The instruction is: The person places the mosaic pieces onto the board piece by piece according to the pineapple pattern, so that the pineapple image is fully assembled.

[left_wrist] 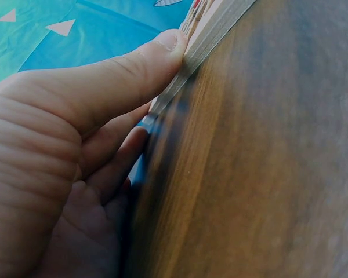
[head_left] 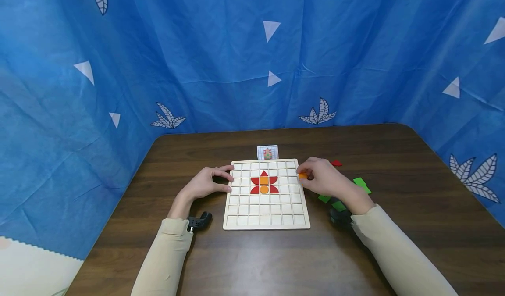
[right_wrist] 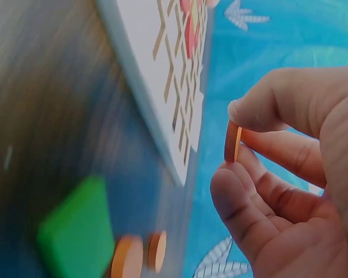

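A white gridded board (head_left: 265,220) lies flat on the table. In its upper middle sit an orange square (head_left: 264,180), an orange disc (head_left: 264,190), a red triangle (head_left: 264,173) and several red petal-shaped pieces (head_left: 273,180). My left hand (head_left: 202,183) rests at the board's left side, thumb and fingers spread and touching its edge; the left wrist view shows the thumb (left_wrist: 153,63) against the rim. Just off the board's upper right edge, my right hand (head_left: 326,178) pinches an orange disc (right_wrist: 233,142) between thumb and fingers, held on edge in the right wrist view.
Behind the board lies a small pattern card (head_left: 268,152). Right of the board are several green pieces (head_left: 361,185) and a red piece (head_left: 336,163), partly behind the right arm. The right wrist view shows loose orange discs (right_wrist: 127,258) beside a green piece (right_wrist: 78,231). A blue curtain (head_left: 236,59) hangs behind.
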Demonstrator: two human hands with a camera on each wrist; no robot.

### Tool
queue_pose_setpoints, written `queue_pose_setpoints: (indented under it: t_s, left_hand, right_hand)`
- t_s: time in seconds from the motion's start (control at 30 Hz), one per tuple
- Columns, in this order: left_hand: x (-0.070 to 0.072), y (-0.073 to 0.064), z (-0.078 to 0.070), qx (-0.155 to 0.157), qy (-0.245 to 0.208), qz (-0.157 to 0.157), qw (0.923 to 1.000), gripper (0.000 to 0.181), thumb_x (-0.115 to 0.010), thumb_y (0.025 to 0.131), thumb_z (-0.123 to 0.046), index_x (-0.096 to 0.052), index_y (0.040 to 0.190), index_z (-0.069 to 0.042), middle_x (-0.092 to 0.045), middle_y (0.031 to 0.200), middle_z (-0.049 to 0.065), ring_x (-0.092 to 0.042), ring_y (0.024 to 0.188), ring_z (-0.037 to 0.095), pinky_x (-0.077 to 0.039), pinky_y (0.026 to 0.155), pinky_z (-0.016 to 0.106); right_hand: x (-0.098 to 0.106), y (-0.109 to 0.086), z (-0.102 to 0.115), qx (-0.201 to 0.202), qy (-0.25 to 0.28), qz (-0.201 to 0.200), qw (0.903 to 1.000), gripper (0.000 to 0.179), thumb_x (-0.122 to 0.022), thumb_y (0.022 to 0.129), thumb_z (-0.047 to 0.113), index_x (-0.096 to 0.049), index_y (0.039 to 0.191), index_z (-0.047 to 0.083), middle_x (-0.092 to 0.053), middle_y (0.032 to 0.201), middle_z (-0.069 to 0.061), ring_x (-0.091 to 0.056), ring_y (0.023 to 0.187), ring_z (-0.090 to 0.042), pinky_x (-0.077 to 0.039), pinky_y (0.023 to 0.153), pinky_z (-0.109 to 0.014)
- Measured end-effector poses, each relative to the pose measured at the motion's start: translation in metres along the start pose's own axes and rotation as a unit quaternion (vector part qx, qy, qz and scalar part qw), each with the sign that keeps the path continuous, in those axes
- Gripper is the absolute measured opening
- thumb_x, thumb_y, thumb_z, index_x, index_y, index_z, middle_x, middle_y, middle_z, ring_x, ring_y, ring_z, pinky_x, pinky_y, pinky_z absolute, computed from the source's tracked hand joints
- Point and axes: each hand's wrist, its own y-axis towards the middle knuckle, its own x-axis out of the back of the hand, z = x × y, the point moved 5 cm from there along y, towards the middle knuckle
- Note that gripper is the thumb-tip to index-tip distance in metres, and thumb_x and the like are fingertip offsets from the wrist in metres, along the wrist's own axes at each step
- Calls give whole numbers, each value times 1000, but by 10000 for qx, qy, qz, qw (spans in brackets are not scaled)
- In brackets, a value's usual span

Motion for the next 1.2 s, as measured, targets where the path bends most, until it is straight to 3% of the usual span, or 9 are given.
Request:
queue_pose_setpoints:
  t_s: [0.47,0.77,0.93,1.2]
  left_hand:
    - [0,0,1,63,74,-33,9999,23,-90,81,-26,-82,102,-26,-58,152,-4,-35,155,26,-28,126,52]
    - [1,2,2,-39,156,-46,9999,24,-90,81,-26,-82,103,-27,-58,151,-4,-37,154,27,-25,126,55]
    - [1,2,2,-110,161,-10,9998,24,-89,81,-26,-82,104,-26,-58,152,-3,-37,154,27,-24,126,57]
    - [1,1,1,-100,125,4,9999,23,-89,82,-26,-81,103,-26,-58,151,-4,-36,154,26,-25,126,55]
  right_hand:
    - [-33,22,56,447,244,517,9974,26,-78,87,12,-78,114,12,-71,105,1,-57,87,-15,-53,75,-27]
    - [-55,27,93,1414,271,695,9871,18,-76,88,9,-77,106,8,-68,93,-1,-56,79,-14,-50,70,-25]
    - [-67,29,105,1764,210,746,9813,14,-71,89,6,-77,103,8,-68,93,-2,-55,81,-13,-50,73,-25]
    - [-79,29,108,1748,-5,899,9805,11,-69,91,4,-74,95,13,-64,90,0,-53,82,-12,-46,70,-24]
